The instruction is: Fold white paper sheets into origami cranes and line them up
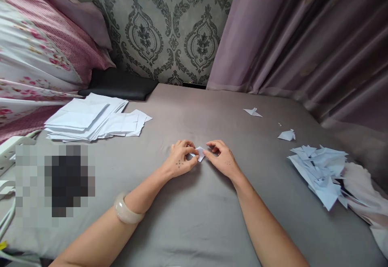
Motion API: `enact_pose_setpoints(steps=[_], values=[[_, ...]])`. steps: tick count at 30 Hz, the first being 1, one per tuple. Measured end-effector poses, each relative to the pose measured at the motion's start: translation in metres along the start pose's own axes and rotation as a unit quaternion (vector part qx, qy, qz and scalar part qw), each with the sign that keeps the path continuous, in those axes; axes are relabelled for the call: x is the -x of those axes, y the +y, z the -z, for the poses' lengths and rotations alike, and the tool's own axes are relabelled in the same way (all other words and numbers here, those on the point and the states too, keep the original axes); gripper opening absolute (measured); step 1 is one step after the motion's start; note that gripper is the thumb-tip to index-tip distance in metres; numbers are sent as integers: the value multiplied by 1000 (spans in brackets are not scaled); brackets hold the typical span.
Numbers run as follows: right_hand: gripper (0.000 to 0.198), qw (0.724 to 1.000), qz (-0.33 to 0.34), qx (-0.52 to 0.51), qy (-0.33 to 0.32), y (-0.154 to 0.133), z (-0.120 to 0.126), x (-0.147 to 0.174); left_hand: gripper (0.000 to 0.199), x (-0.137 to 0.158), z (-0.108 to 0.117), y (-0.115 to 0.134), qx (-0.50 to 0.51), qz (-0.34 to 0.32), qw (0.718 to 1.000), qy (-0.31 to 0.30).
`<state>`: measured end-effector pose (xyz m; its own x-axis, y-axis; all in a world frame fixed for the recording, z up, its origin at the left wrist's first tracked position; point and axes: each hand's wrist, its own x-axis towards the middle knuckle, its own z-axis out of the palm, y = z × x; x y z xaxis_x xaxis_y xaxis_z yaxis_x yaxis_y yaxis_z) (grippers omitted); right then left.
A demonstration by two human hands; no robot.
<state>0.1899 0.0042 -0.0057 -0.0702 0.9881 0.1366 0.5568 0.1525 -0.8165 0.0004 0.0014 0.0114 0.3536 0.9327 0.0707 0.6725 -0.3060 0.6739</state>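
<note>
A small piece of folded white paper (200,154) lies low over the grey sheet between my two hands. My left hand (182,157) is closed on its left side, thumb and fingers pinching it. From the right, my right hand (223,158) reaches in with its thumb tip at the paper's right edge. The index finger of that hand is raised apart from the thumb, and its other fingers are curled. Part of the paper is hidden behind my left fingers. A pale bangle (127,211) circles my left forearm.
Stacked white paper sheets (81,115) lie at the left, before a black flat item (121,83). At the right is a pile of folded paper pieces (321,172); two more, a pointed one (252,112) and a crumpled one (287,135), lie behind it. A power strip (12,149) sits far left.
</note>
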Motion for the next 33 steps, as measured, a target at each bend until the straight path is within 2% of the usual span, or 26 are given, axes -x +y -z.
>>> enact_pose_setpoints(steps=[3, 6, 8, 10, 13, 16, 18, 20, 26, 33], values=[[33, 999, 25, 43, -22, -3, -1, 4, 20, 0, 1, -1, 2, -7, 1000, -3], [29, 994, 55, 87, -24, -6, -2, 7, 18, -1, 2, -1, 31, -18, 999, -3], [26, 995, 60, 83, -20, -9, -4, 8, 17, -2, 2, -1, 96, -17, 995, 4], [23, 998, 46, 35, -19, -13, -5, 8, 15, -3, 1, -1, 203, -2, 979, 17], [28, 992, -8, -125, -27, -21, -6, 6, 22, -6, 0, -4, 404, 59, 913, 11], [36, 952, -41, -298, -52, -27, -4, 6, 27, -8, 2, -5, 542, 111, 833, -5], [35, 931, -52, -356, -62, -29, -3, 5, 25, -9, 4, -4, 586, 115, 802, -8], [33, 922, -67, -375, -64, -29, -1, 5, 24, -9, 6, -2, 612, 113, 782, -20], [33, 910, -84, -400, -76, -29, -1, 5, 23, -8, 7, 2, 643, 112, 755, -55], [30, 915, -84, -387, -70, -30, 1, 5, 23, -9, 7, 2, 646, 115, 753, -52]])
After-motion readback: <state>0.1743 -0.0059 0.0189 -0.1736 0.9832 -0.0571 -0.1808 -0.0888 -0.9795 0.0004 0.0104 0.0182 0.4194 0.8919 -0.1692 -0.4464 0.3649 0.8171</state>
